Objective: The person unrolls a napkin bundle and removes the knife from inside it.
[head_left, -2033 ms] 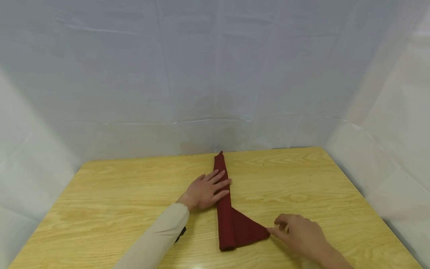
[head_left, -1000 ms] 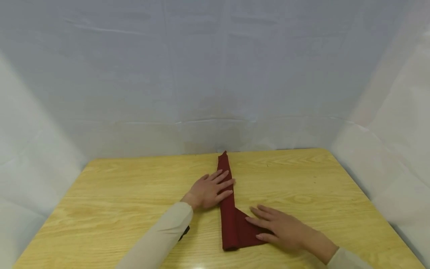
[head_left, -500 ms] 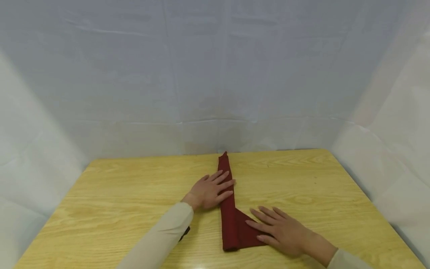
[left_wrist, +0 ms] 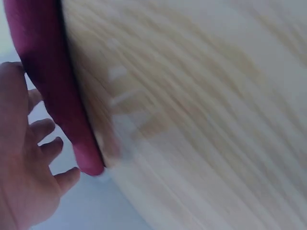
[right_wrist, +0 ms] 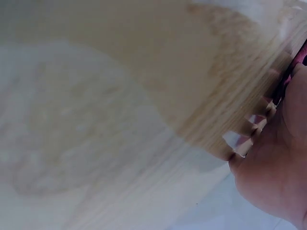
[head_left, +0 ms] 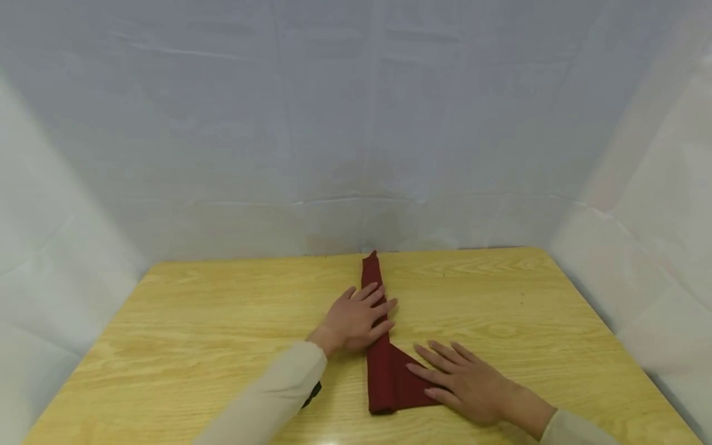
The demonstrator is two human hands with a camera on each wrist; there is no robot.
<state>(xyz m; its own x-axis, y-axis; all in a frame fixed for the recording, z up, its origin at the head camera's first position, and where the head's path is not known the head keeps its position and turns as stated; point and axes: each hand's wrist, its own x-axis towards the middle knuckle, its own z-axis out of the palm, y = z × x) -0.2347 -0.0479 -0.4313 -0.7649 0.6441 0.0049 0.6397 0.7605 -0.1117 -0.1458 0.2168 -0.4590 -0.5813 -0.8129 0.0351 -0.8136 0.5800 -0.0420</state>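
A dark red cloth (head_left: 381,386), rolled into a long narrow strip, runs from the table's back edge toward the front. At its near end a flat triangular flap (head_left: 408,380) sticks out to the right. My left hand (head_left: 356,320) lies across the middle of the roll, fingers spread. In the left wrist view that hand (left_wrist: 21,167) is beside the rolled cloth (left_wrist: 53,81). With spread, straight fingers, my right hand (head_left: 473,384) rests on the flap and hides its outer corner. The right wrist view shows part of the right hand (right_wrist: 276,158) and a sliver of cloth.
The wooden table (head_left: 222,296) extends on both sides of the cloth. White sheeting (head_left: 356,123) hangs behind the table and along its left and right sides. A small black object (head_left: 313,394) shows under the left sleeve.
Two seconds ago my right hand's fingers were at the flap's corner; by one second ago that hand lay on the flap. Since half a second ago, my left hand has shifted slightly right.
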